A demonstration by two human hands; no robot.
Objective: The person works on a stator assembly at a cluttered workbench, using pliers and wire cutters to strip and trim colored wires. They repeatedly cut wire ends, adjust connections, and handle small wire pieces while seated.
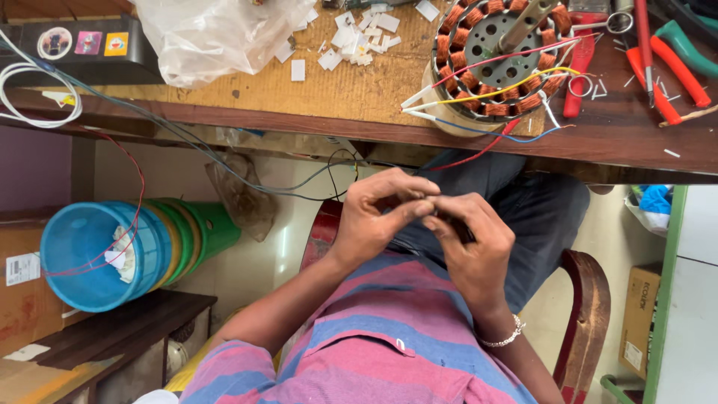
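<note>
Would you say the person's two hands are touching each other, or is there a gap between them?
Touching. The head view shows the left hand and the right hand meeting at the fingertips over the lap, with no gap visible between them.

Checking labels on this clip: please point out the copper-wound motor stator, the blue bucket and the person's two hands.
Motor stator [499,56], head view, on its copper coil ring.
Blue bucket [78,254], head view, on its inner wall.
Left hand [378,217], head view, back of hand.
Right hand [475,243], head view, back of hand.

pink-blue striped shirt [389,337], beaded bracelet [502,338], dark trousers [523,217]
</note>
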